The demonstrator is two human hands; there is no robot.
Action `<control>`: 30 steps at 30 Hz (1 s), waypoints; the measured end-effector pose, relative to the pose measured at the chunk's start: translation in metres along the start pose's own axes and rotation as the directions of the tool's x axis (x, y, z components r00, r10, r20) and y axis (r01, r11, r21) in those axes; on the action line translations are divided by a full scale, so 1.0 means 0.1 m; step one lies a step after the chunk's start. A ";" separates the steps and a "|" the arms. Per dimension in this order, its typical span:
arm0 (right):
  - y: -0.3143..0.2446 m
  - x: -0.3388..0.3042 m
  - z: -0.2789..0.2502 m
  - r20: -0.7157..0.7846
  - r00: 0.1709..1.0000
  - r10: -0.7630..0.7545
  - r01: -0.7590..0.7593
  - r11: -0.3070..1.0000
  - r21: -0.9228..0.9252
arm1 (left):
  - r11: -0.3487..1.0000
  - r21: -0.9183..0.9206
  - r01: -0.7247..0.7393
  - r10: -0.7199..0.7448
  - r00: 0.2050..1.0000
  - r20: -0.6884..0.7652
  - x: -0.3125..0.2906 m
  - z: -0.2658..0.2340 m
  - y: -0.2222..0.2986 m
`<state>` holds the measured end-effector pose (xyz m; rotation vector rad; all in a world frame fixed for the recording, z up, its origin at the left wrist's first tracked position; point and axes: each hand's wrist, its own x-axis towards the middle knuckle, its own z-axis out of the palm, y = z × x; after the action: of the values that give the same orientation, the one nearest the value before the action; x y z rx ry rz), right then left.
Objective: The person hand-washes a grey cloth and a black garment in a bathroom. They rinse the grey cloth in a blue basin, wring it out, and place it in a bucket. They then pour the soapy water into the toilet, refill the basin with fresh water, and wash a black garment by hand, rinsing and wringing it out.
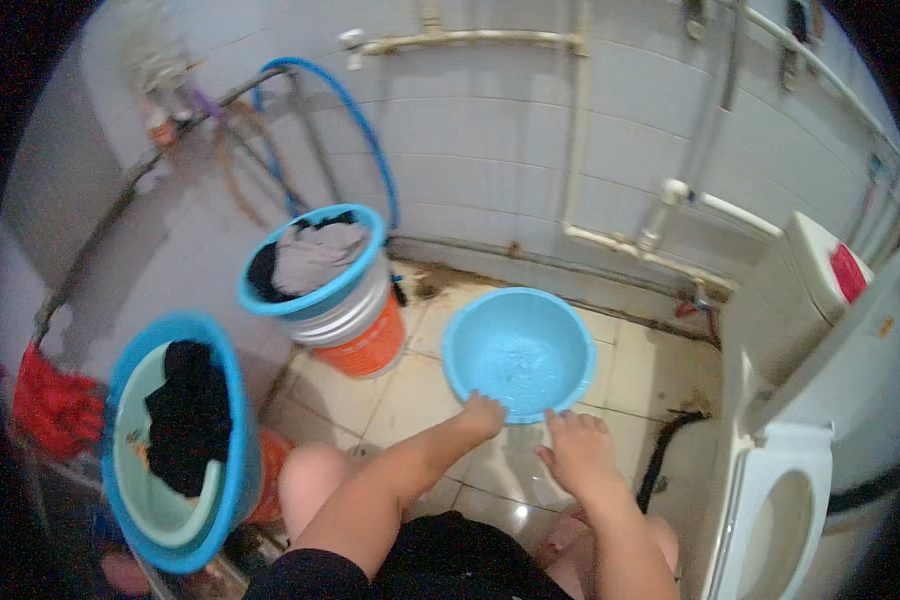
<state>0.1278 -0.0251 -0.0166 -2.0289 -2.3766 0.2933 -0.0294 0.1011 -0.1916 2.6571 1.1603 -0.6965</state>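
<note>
A round light-blue plastic basin (448, 350) stands on the tiled floor in front of me, with a little clear water at its bottom. At its near rim, slightly left of the middle, my left hand (483, 415) has its fingers curled over the edge. My right hand (578, 445) is just to the right of that, palm down. Its fingers are stretched out toward the rim, and whether the tips touch the plastic is hard to tell. Nothing shows inside the right hand.
Left of the basin, a blue tub of grey and dark cloth (320, 255) rests on an orange-and-white bucket (365, 345). Nearer stands another blue tub (232, 400) holding a pale green basin and black cloth (188, 415). A toilet (820, 480) is at right; a dark hose (660, 450) lies beside it.
</note>
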 end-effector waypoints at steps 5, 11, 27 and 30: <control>-0.07 -0.04 0.13 -0.058 0.997 -0.056 0.056 0.998 -0.002 | 0.979 0.196 -0.047 0.142 0.851 -0.505 -1.06 -1.34 -0.54; -0.37 0.07 0.17 -0.169 0.967 -0.192 0.204 0.977 0.056 | 0.918 -0.065 0.392 -0.391 0.861 -0.325 -3.31 -2.24 -1.43; -0.61 0.14 0.26 -0.071 0.940 -0.334 0.341 0.924 0.174 | 0.605 -0.527 0.597 -0.724 0.137 -0.676 -5.02 -1.53 -2.35; -0.55 0.09 0.25 -0.057 0.945 -0.323 0.328 0.933 0.150 | 0.713 -0.466 0.524 -0.527 -0.038 -0.849 -5.23 -2.18 -2.25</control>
<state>0.0690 -0.0275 -0.0343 -1.5290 -2.5246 0.4230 -0.4251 -0.0149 0.2574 2.3416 2.5063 1.3521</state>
